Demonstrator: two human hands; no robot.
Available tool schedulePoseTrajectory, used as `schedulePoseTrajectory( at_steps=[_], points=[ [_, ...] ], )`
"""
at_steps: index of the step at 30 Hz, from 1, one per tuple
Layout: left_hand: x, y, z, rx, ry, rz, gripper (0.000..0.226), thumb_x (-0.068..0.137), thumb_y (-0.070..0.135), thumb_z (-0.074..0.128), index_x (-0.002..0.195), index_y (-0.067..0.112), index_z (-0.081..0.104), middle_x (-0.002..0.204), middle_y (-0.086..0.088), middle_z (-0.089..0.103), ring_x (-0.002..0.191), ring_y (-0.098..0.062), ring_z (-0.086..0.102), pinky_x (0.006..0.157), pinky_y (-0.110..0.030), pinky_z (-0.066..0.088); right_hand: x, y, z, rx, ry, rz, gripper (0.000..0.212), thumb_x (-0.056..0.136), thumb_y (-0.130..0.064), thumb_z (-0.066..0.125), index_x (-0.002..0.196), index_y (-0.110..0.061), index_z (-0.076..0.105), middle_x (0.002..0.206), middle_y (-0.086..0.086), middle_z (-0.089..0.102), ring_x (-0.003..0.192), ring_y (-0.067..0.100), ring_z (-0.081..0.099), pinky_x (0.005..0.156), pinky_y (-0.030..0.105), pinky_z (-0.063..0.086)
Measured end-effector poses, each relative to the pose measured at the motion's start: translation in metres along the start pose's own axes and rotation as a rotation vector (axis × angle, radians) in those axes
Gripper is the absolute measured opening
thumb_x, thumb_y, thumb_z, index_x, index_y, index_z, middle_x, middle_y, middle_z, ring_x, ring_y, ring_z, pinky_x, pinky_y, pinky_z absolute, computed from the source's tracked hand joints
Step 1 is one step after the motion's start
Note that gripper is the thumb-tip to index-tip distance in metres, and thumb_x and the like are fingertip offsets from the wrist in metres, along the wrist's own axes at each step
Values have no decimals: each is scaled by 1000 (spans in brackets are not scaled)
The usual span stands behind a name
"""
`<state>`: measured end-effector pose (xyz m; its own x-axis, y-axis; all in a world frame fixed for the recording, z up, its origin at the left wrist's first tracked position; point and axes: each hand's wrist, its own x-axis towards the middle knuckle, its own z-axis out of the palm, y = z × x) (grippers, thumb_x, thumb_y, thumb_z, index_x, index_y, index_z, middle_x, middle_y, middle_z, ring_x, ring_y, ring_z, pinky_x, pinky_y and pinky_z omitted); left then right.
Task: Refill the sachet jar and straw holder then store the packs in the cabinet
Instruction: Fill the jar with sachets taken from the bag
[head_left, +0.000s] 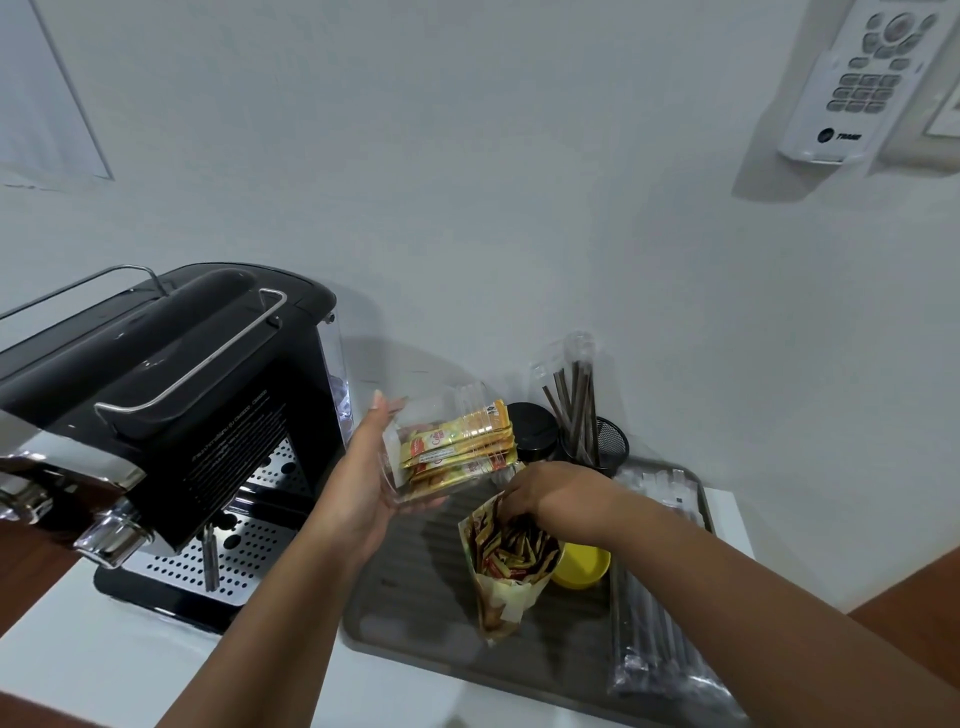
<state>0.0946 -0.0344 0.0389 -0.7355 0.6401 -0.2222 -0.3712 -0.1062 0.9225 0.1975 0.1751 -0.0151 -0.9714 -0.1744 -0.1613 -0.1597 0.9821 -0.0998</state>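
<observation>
Head view: the left hand (371, 486) cups a clear, ribbed plastic jar (441, 447), tipped on its side above a dark ridged tray (415, 587), with glossy yellow sachets (460, 449) stacked flat inside. Just below the jar, the right hand (540, 493) dips curled fingers into an open, crinkled pack (506, 566) of sachets standing on the tray; whether they pinch any, I cannot tell. A black mesh holder (610, 441) keeps brown straws upright behind. A wrapped straw pack (660, 623) lies at the right.
</observation>
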Motion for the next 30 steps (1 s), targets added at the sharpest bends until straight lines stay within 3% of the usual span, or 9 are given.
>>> schedulePoseTrajectory(
  at_steps=[7,11,15,21,26,30],
  points=[
    [-1,1,-5,5,4,20,54,96,58,29,126,24,57,111,-11,73,92,-31,73,78,-47,56,-21,-8,-15,38,174,-54,41,81,4,57,109,-22,71,108,3,71,100,19,65,83,36,54],
    [1,1,-7,3,0,29,51,96,58,29,119,25,60,107,-9,75,88,-29,74,80,-47,55,-40,-8,-41,160,256,101,31,87,-5,59,110,-21,72,111,-2,71,106,14,62,92,28,47],
    [4,2,-6,-9,9,19,54,96,59,30,128,24,56,106,-9,75,87,-29,74,82,-49,54,-66,-4,-54,377,503,240,27,84,-3,66,97,-24,76,96,-14,72,91,-4,63,82,6,46],
    [7,5,-6,-37,-22,3,59,94,62,30,130,23,54,111,-11,73,91,-31,73,78,-45,56,-93,-2,-65,903,846,449,36,77,6,69,77,-30,75,75,-19,73,73,-3,66,68,7,50],
    [7,7,-1,-70,-21,-44,58,93,62,33,135,25,49,118,-11,70,101,-37,69,78,-48,56,-101,1,-88,1185,1173,349,39,76,5,65,71,-32,76,74,-9,73,74,7,69,75,19,56],
    [9,7,9,-75,-46,-67,57,91,62,35,133,25,50,115,-10,71,95,-36,71,70,-46,59,-89,-9,-103,1199,1315,285,42,81,9,62,74,-30,76,77,-9,72,78,9,67,76,20,56]
  ],
)
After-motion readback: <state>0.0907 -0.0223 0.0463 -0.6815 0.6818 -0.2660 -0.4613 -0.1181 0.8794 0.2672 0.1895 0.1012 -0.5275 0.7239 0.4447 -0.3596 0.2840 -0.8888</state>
